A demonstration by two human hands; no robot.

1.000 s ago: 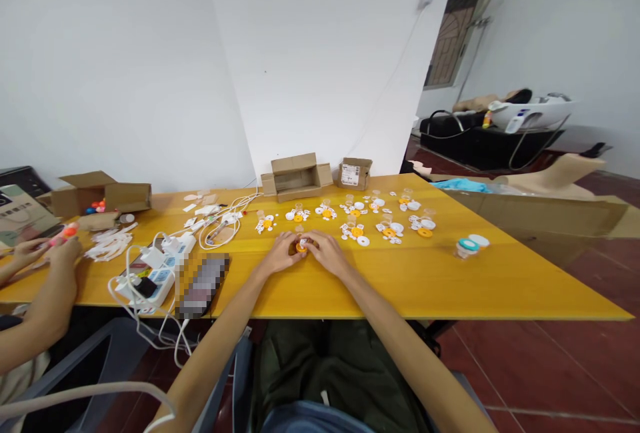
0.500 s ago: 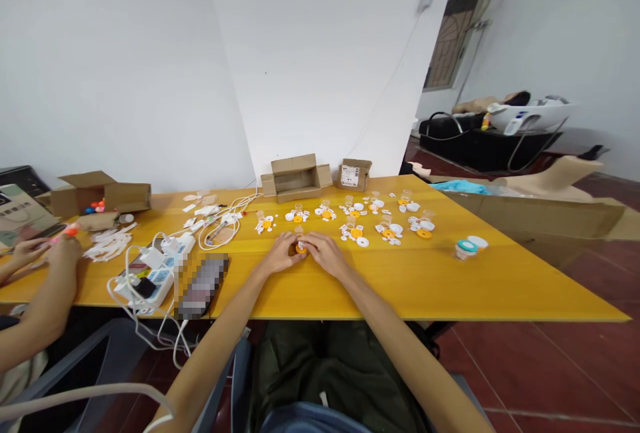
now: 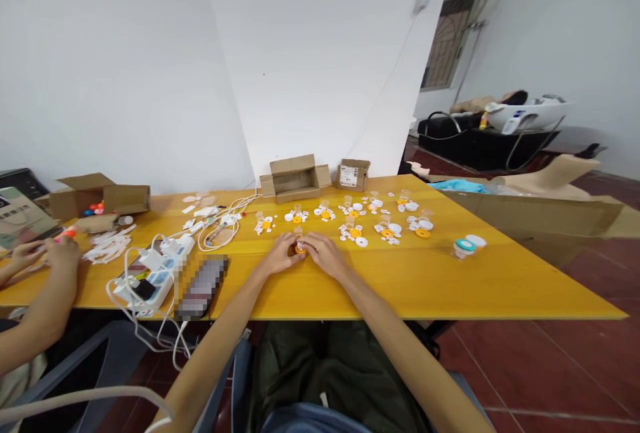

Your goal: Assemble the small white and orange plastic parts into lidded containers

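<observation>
Both of my hands meet over the table [image 3: 430,286], close around a small orange disc-shaped part [image 3: 300,250] with a white piece on it. My left hand [image 3: 280,255] grips the orange part from the left. Fingers of my right hand [image 3: 323,251] pinch at its top and right side; what exactly they hold is partly hidden. Just behind my hands stands a small clear cup [image 3: 298,230]. Beyond lie several groups of small parts: orange discs [image 3: 355,233], white rings [image 3: 361,242], little white pieces and clear cups [image 3: 385,220].
A clear jar with a teal lid [image 3: 466,246] stands to the right. Left are a power strip [image 3: 163,276] with cables and a phone [image 3: 203,286]. Open cardboard boxes [image 3: 295,180] line the back. At far left, another person's hands [image 3: 60,253] work with small bright pieces.
My hands stay in nearly the same place around the orange part, with only slight finger movement. The view has shifted slightly. The other person's hands have moved a little.
</observation>
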